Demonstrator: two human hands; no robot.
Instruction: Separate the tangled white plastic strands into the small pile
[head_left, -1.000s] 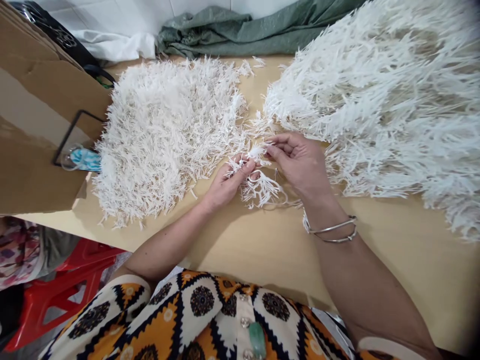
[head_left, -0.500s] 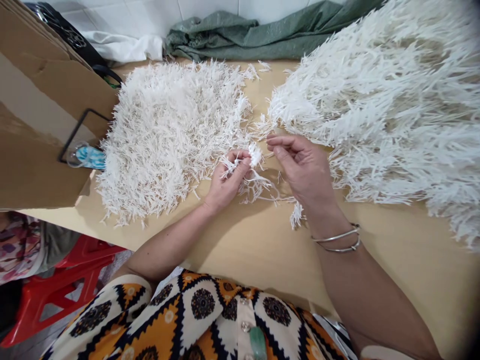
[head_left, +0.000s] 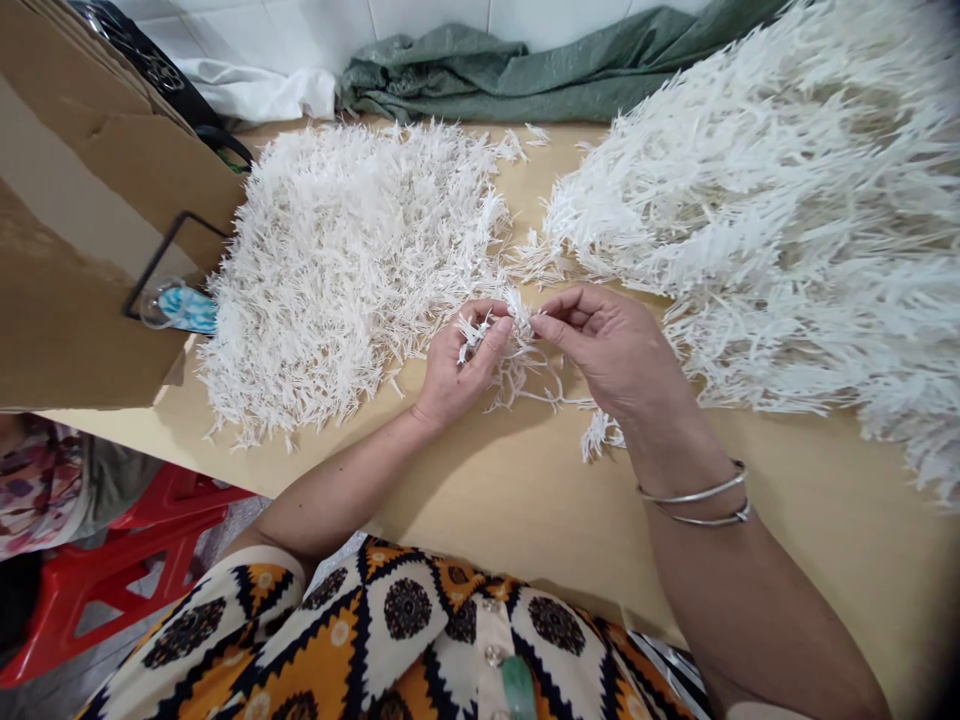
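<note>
While left hand (head_left: 463, 365) pinches frayed white tuft (head_left: 517, 306) mid-frame, I see right hand (head_left: 626, 345) nearly closed at its edge, grip unclear; probably teasing-apart step, next move likely wanting steady left pinch.

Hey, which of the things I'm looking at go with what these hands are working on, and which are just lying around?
Seemingly in use:
white strands in the left hand, right hand at them
left shaggy white pile
right shaggy white pile

Apparently just lying around:
cardboard
green cloth
white cloth
</note>
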